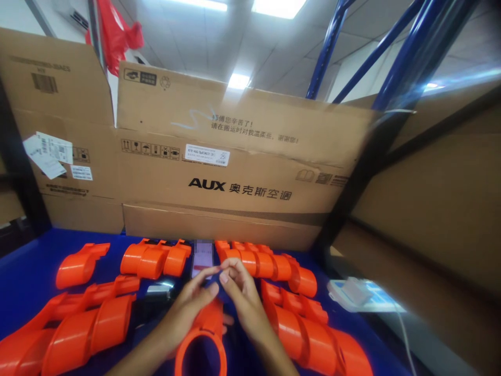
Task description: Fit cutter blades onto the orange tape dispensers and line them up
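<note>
My left hand (188,305) and my right hand (240,287) meet fingertip to fingertip over the blue work surface (27,277), just above an orange plastic ring-shaped part (203,337). The left hand rests on that part's upper end and seems to hold it; the ring opening faces me. What the pinched fingertips hold is too small to tell. A phone-like screen (202,258) lies just beyond the fingers.
Rows of orange plastic housings lie left (78,326), back left (154,258) and right (297,313). Large cardboard boxes (235,177) wall off the back and right. A white device with a cable (354,292) sits at right. Blue shelf struts (329,47) rise overhead.
</note>
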`<action>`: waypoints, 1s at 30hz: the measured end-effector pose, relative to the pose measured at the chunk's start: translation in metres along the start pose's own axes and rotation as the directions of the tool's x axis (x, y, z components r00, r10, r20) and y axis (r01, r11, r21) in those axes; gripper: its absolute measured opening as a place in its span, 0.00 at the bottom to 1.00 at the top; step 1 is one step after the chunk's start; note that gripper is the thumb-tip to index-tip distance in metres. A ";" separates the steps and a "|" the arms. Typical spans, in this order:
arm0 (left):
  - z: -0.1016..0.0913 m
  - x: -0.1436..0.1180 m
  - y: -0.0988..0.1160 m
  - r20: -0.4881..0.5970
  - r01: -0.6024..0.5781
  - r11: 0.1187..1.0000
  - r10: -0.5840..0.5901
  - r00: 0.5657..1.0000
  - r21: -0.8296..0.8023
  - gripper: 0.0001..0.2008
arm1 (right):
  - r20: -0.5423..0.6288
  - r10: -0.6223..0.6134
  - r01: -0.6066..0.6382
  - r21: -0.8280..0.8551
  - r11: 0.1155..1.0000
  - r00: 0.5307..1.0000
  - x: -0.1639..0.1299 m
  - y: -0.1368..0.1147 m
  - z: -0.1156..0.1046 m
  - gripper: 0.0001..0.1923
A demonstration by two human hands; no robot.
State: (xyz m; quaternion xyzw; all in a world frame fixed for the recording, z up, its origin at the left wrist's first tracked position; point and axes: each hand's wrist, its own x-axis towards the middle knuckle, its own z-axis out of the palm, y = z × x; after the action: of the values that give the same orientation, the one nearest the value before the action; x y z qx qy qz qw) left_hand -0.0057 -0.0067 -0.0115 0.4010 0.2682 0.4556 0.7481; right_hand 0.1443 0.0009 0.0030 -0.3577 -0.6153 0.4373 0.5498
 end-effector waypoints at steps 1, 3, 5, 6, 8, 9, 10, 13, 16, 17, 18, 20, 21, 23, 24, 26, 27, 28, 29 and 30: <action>-0.002 0.001 -0.001 -0.016 0.016 1.000 -0.016 1.000 0.014 0.33 | 0.001 -0.002 0.002 -0.001 1.000 1.000 0.000 0.001 0.002 0.15; -0.004 0.002 -0.002 -0.040 0.037 0.999 -0.035 0.999 0.037 0.33 | -0.004 -0.004 0.004 0.013 1.000 1.000 0.001 0.003 0.005 0.15; -0.004 0.002 -0.002 -0.046 0.030 0.998 -0.027 0.999 0.048 0.33 | -0.017 -0.005 0.006 0.035 0.999 1.000 0.001 0.005 0.007 0.16; -0.003 0.001 -0.001 -0.042 0.018 0.999 -0.016 0.999 0.050 0.32 | -0.028 -0.009 0.010 0.043 0.999 1.000 0.001 0.005 0.008 0.17; -0.002 0.000 0.001 -0.026 -0.004 0.999 0.006 1.000 0.049 0.30 | -0.052 -0.023 0.025 0.041 0.999 0.998 0.000 0.005 0.010 0.18; -0.001 -0.001 0.003 -0.020 -0.008 0.999 0.009 1.000 0.046 0.30 | -0.058 -0.028 0.030 0.027 0.999 0.998 0.000 0.005 0.010 0.17; -0.002 0.000 0.005 -0.017 -0.013 0.999 0.013 1.000 0.038 0.30 | -0.061 -0.030 0.030 0.009 1.000 0.998 0.000 0.005 0.010 0.16; -0.006 0.004 0.011 -0.042 -0.039 0.999 0.038 0.998 -0.032 0.28 | -0.100 -0.043 0.033 -0.100 0.994 0.994 0.002 0.003 0.005 0.15; -0.014 0.009 0.019 -0.094 -0.087 0.983 0.072 0.993 -0.159 0.26 | -0.110 -0.133 0.079 -0.397 0.914 0.985 0.004 0.000 -0.005 0.17; -0.016 0.010 0.022 -0.115 -0.107 0.974 0.085 0.990 -0.201 0.26 | -0.063 -0.166 0.106 -0.539 0.836 0.984 0.004 -0.001 -0.009 0.15; -0.019 0.011 0.025 -0.136 -0.130 0.963 0.099 0.986 -0.237 0.26 | -0.007 -0.190 0.138 -0.662 0.737 0.982 0.004 -0.003 -0.011 0.14; -0.022 0.011 0.029 -0.184 -0.181 0.941 0.131 0.974 -0.285 0.24 | 0.127 -0.194 0.215 -0.810 0.546 0.973 0.002 -0.004 -0.014 0.12; -0.023 0.011 0.030 -0.198 -0.192 0.937 0.137 0.971 -0.293 0.23 | 0.188 -0.181 0.253 -0.843 0.475 0.965 0.000 -0.004 -0.014 0.12; -0.023 0.010 0.031 -0.205 -0.195 0.936 0.138 0.969 -0.291 0.23 | 0.289 -0.136 0.319 -0.865 0.387 0.948 -0.004 -0.003 -0.013 0.12; -0.023 0.010 0.031 -0.200 -0.193 0.938 0.138 0.970 -0.288 0.24 | 0.321 -0.112 0.340 -0.870 0.357 0.940 -0.006 -0.002 -0.012 0.12; -0.020 0.008 0.030 -0.179 -0.182 0.942 0.135 0.975 -0.281 0.27 | 0.357 -0.068 0.360 -0.880 0.310 0.932 -0.008 -0.001 -0.011 0.12; -0.019 0.007 0.029 -0.167 -0.176 0.946 0.134 0.977 -0.273 0.29 | 0.364 -0.050 0.362 -0.885 0.295 0.930 -0.009 0.000 -0.011 0.13; -0.017 0.006 0.028 -0.156 -0.169 0.950 0.131 0.979 -0.262 0.31 | 0.367 -0.037 0.362 -0.888 0.283 0.930 -0.009 0.001 -0.012 0.13; -0.017 0.005 0.028 -0.147 -0.163 0.955 0.129 0.981 -0.248 0.32 | 0.367 -0.032 0.361 -0.891 0.276 0.930 -0.008 0.001 -0.013 0.14; -0.016 0.004 0.027 -0.143 -0.162 0.958 0.131 0.981 -0.237 0.33 | 0.368 -0.036 0.363 -0.891 0.273 0.929 -0.007 0.002 -0.014 0.14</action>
State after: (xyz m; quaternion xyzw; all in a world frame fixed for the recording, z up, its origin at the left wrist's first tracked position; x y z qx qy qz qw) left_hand -0.0288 0.0095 0.0023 0.2940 0.2254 0.5641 0.7380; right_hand 0.1595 -0.0032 -0.0014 -0.4663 -0.8628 -0.0391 0.1913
